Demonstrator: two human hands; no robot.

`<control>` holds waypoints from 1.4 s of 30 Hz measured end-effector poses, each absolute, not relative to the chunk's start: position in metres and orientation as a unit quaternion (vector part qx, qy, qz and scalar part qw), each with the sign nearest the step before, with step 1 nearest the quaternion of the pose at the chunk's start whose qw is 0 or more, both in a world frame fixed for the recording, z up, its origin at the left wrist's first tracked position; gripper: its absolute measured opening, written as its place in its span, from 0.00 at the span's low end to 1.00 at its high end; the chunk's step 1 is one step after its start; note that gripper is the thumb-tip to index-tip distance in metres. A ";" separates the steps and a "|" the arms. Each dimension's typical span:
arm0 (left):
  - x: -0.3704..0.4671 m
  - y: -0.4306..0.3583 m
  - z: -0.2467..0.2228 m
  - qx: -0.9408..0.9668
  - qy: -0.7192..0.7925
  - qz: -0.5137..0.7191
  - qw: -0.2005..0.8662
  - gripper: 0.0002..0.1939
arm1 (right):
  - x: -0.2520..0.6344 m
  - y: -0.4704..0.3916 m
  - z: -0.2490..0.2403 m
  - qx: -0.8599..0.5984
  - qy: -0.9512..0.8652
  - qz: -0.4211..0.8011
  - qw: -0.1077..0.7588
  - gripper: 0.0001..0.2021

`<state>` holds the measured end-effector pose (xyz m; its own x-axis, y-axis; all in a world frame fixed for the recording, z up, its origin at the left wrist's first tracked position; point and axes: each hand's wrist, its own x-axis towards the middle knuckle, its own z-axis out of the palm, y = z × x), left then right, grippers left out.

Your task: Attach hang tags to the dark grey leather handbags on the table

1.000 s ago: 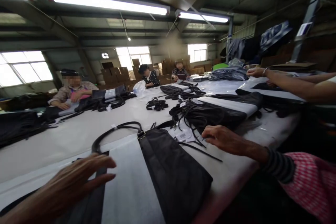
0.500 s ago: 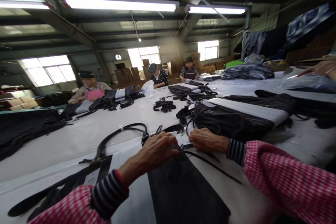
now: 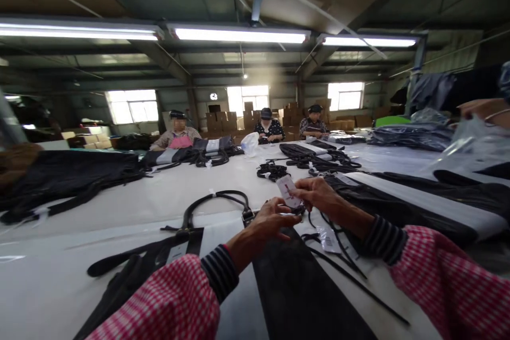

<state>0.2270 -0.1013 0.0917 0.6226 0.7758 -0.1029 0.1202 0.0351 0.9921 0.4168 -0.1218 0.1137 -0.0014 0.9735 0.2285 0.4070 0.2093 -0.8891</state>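
My right hand [image 3: 324, 201] pinches a white tag [image 3: 287, 191] with pinkish-red print, raised above the table. Close beside the tag, my left hand [image 3: 263, 229] has its fingers apart and appears to hold nothing. Below both hands lies a black bag [image 3: 306, 287] with a pale grey sheet [image 3: 239, 303] across it. Its black strap [image 3: 191, 207] curves up on the far side, by a metal buckle [image 3: 247, 217]. Thin black cords [image 3: 370, 295] and a small clear packet with a label [image 3: 329, 239] lie to the right of my left hand.
Another wrapped black bag [image 3: 398, 204] lies on the right, and black goods [image 3: 75, 175] on the left. A bundle of straps [image 3: 273, 171] sits mid-table [image 3: 159, 191]. Several people work across it. At right, a co-worker's hand [image 3: 484, 109] is over clear plastic [image 3: 462, 141].
My right hand has lifted the white tag up from beside the bag, its printed side now showing. My left hand has opened its fingers near it. The view has levelled out.
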 end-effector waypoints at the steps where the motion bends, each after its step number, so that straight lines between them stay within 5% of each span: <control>1: 0.219 -0.103 0.094 0.632 0.343 0.262 0.643 0.36 | 0.407 -0.124 0.116 -0.537 -0.629 0.330 0.455 0.15; 7: 0.156 -0.104 0.106 0.587 0.300 0.333 0.674 0.34 | 0.355 -0.136 0.122 -0.480 -0.623 0.436 0.437 0.20; 11: 0.115 -0.100 0.108 0.576 0.279 0.399 0.656 0.43 | 0.327 -0.132 0.114 -0.460 -0.610 0.493 0.416 0.19; 16: 0.076 -0.094 0.107 0.605 0.326 0.395 0.609 0.22 | 0.298 -0.121 0.103 -0.457 -0.612 0.510 0.396 0.19; 30: 0.016 -0.084 0.072 0.548 0.437 0.451 0.552 0.11 | 0.232 -0.091 0.070 -0.426 -0.458 0.622 0.472 0.12; 37: -0.001 -0.072 0.054 0.501 0.411 0.505 0.570 0.14 | 0.232 -0.067 0.049 -0.556 -0.523 0.508 0.399 0.14; 42: 0.000 -0.062 0.063 0.550 0.415 0.471 0.550 0.12 | 0.224 -0.052 0.064 -0.594 -0.659 0.224 0.403 0.27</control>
